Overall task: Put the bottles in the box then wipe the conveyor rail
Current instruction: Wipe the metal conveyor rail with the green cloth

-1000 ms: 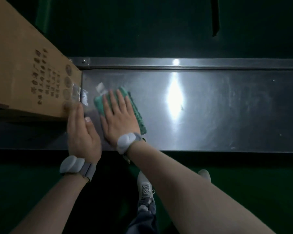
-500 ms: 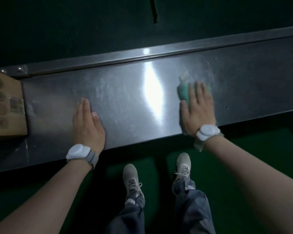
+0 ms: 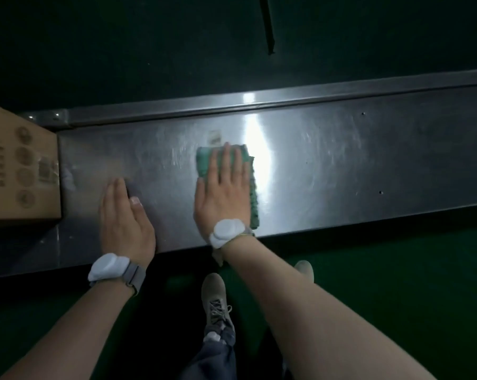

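Right hand [image 3: 224, 193] lies flat, open, pressing cloth [image 3: 252, 185] on rail [image 3: 341, 165]. Left hand [image 3: 125, 218] lies flat, open, empty, between cloth and box [image 3: 18, 171].

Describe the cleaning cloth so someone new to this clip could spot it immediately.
Find the long steel conveyor rail crossing the frame, cardboard box at its left end. Near the rail's middle, the right hand lies flat on a green cloth, the only coloured item on the metal.

The cardboard box [image 3: 18, 171] is cut off by the left edge, its printed marks too blurred to read. The right hand [image 3: 223, 193] hides much of the green cloth [image 3: 252, 187].
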A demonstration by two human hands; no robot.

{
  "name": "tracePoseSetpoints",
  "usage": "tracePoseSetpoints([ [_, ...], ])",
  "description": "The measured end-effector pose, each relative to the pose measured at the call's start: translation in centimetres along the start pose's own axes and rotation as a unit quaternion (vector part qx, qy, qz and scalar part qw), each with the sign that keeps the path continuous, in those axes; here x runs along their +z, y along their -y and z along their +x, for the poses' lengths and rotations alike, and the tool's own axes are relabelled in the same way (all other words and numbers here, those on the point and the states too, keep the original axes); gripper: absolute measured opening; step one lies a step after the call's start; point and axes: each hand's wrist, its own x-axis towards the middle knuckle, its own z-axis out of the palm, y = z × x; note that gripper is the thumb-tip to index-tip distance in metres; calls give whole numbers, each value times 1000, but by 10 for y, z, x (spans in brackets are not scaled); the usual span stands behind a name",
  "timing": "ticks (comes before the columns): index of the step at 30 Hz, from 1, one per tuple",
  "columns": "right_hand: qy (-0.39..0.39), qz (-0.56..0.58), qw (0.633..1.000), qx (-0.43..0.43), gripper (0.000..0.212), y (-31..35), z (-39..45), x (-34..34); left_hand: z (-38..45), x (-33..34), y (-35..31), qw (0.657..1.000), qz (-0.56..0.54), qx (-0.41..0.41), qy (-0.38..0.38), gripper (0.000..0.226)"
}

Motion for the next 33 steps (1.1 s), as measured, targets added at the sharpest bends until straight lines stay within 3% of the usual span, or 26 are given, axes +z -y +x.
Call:
tracePoseSetpoints([
  [5, 106, -35, 965, -238, 68, 16, 10, 10, -1, 6, -4, 999, 38, -1, 11, 57],
  [9, 107, -51, 947, -297, 68, -44, 21, -12, -14, 25, -46, 998, 51, 15, 18, 52],
  [17, 24, -29, 988, -152, 66, -240, 39, -82, -39, 97, -185, 993, 48, 90, 61, 55],
  [26, -13, -72, 996, 52, 68, -479, 51, -160, -70, 180, -338, 978, 80, 168, 93, 65],
  [29, -41, -56, 993, 98, 67, -526, 49, -182, -79, 198, -374, 970, 92, 201, 102, 69],
  [33, -47, -62, 989, 123, 67, -540, 52, -191, -94, 206, -397, 964, 92, 225, 111, 67],
])
